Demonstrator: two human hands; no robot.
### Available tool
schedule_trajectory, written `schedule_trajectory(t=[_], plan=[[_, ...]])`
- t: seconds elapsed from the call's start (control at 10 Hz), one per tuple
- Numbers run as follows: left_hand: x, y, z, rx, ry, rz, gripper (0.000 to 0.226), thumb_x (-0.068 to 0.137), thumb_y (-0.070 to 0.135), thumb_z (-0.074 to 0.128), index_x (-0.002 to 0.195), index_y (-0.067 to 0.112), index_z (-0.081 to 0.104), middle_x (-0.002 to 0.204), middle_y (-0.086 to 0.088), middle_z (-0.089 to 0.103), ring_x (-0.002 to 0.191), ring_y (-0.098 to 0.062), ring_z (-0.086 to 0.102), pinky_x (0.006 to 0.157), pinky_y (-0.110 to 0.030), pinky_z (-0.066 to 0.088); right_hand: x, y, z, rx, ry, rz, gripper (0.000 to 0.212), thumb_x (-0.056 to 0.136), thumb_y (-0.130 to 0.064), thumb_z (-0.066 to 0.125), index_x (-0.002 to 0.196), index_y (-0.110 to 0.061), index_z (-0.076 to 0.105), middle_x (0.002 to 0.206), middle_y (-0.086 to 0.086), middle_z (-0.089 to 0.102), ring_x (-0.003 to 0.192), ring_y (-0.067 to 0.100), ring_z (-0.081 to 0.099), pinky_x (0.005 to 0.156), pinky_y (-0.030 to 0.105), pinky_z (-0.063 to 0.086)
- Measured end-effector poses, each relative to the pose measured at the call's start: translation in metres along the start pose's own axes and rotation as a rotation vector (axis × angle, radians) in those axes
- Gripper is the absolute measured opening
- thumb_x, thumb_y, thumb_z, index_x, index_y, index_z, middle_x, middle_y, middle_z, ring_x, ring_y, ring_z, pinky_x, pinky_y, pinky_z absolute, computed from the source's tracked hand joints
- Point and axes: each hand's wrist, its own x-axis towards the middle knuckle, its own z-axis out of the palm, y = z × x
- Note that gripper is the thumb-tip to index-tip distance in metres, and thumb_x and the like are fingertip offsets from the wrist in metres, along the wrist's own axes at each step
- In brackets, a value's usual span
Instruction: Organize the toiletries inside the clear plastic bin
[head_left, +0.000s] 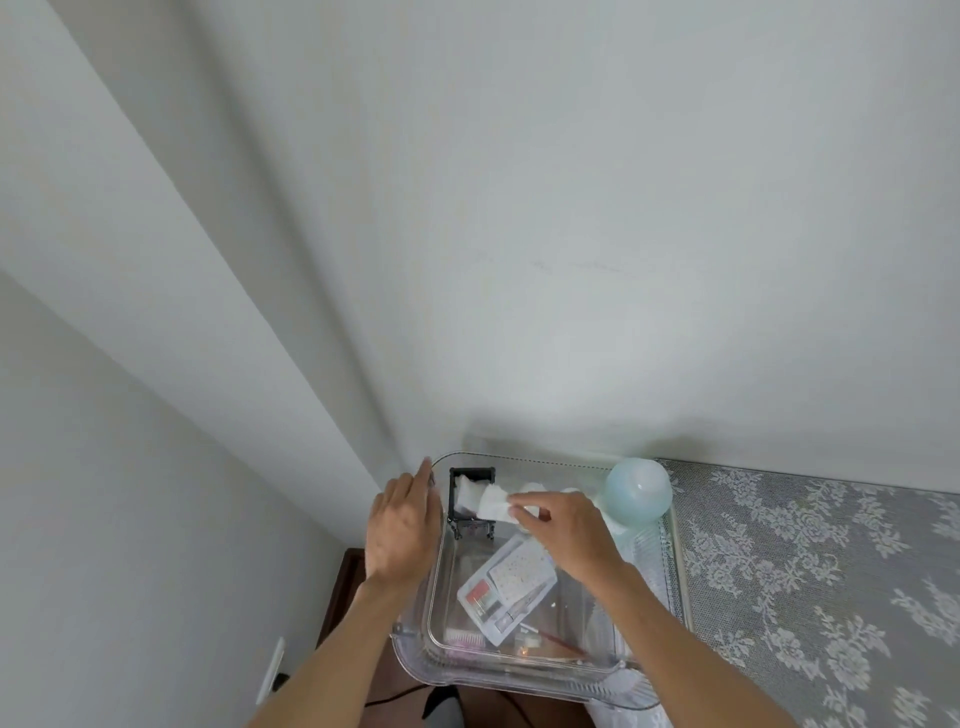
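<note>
My right hand (563, 525) pinches a white pad (493, 505) over the clear bin (675, 587). My left hand (402, 525) rests flat, fingers released, against its outer wall.

A room in a home, seen in a corner where plain white walls (467, 208) meet. From three to five o'clock a grey lace floral cloth (810, 561) covers a surface against the wall. At six o'clock stands dark wooden furniture (343, 587), and at seven o'clock a white wall socket (274, 670) with a plugged-in black cable (384, 699)
</note>
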Motion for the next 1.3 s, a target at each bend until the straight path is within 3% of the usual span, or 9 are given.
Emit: schedule_trajectory(t=[0.1,0.2,0.3,0.5,0.6,0.8,1.0,1.1,1.3], plan=[[-0.019,-0.015,-0.009,-0.016,-0.078,-0.042,0.048,0.100,0.024,0.047,0.148,0.026,0.040,0.080,0.005,0.052,0.074,-0.015,0.051,0.066,-0.035,0.053,0.020,-0.013,0.008,-0.015,-0.003,-0.053,0.018,0.091,-0.034,0.069,0.108,-0.031,0.075,0.055,-0.036,0.060,0.040,-0.011,0.049,0.045,0.002,0.036],[-0.025,-0.019,-0.009,-0.041,-0.089,-0.068,0.049,0.102,0.027,0.043,0.150,0.031,0.035,0.075,0.006,0.045,0.069,-0.014,0.047,0.058,-0.033,0.050,0.036,-0.018,0.020,-0.090,-0.032,-0.058,0.020,0.090,-0.038,0.069,0.108,-0.033,0.075,0.081,-0.007,0.078,0.045,-0.005,0.055,0.056,0.009,0.045],[-0.024,-0.018,-0.007,-0.049,-0.085,-0.100,0.047,0.102,0.028,0.040,0.149,0.031,0.036,0.074,0.005,0.045,0.066,-0.014,0.046,0.055,-0.030,0.047,0.045,-0.018,0.030,-0.191,-0.058,-0.038,0.022,0.092,-0.040,0.066,0.110,-0.031,0.075,0.087,-0.003,0.079,0.050,0.003,0.061,0.072,0.027,0.059],[-0.025,-0.018,-0.007,-0.087,-0.117,-0.139,0.046,0.103,0.030,0.038,0.149,0.030,0.038,0.074,0.003,0.046,0.064,-0.017,0.048,0.055,-0.036,0.051,0.054,-0.018,0.042,-0.321,-0.054,-0.086,0.020,0.094,-0.030,0.066,0.111,-0.024,0.075,0.076,0.002,0.077,0.037,-0.003,0.034,0.060,0.023,0.054],[-0.024,-0.018,-0.006,-0.092,-0.119,-0.153,0.045,0.103,0.031,0.038,0.148,0.030,0.039,0.075,0.003,0.045,0.065,-0.017,0.048,0.055,-0.037,0.051,0.057,-0.021,0.041,-0.359,-0.100,-0.099,0.021,0.094,-0.030,0.065,0.112,-0.025,0.074,0.086,-0.001,0.078,0.054,0.012,0.062,0.065,0.027,0.057],[-0.025,-0.018,-0.008,-0.072,-0.126,-0.148,0.047,0.103,0.032,0.036,0.150,0.034,0.033,0.072,0.003,0.042,0.062,-0.017,0.045,0.051,-0.035,0.049,0.063,-0.020,0.040,-0.384,-0.196,-0.028,0.029,0.094,-0.042,0.057,0.121,-0.037,0.066,0.105,-0.002,0.075,0.078,0.019,0.070,0.074,0.032,0.055],[-0.025,-0.015,-0.010,-0.060,-0.131,-0.148,0.047,0.103,0.032,0.035,0.149,0.036,0.033,0.073,0.003,0.042,0.064,-0.019,0.045,0.054,-0.037,0.050,0.058,-0.019,0.040,-0.372,-0.243,0.002,0.034,0.096,-0.046,0.051,0.129,-0.041,0.059,0.103,0.000,0.075,0.068,0.016,0.064,0.069,0.031,0.049],[-0.024,-0.015,-0.012,-0.072,-0.119,-0.142,0.047,0.103,0.030,0.037,0.149,0.037,0.034,0.072,0.003,0.042,0.065,-0.020,0.045,0.055,-0.038,0.049,0.048,-0.029,0.025,-0.269,-0.194,0.026,0.037,0.096,-0.047,0.051,0.133,-0.042,0.054,0.067,-0.007,0.068,0.038,0.003,0.043,0.055,0.026,0.050],[-0.025,-0.011,-0.018,-0.112,-0.139,-0.171,0.050,0.102,0.030,0.037,0.150,0.042,0.028,0.075,0.003,0.045,0.066,-0.017,0.049,0.061,-0.037,0.050,0.004,-0.068,-0.063,0.151,0.124,-0.088,0.027,0.096,-0.044,0.057,0.122,-0.043,0.063,0.047,-0.003,0.051,0.039,0.007,0.035,0.044,0.017,0.035]])
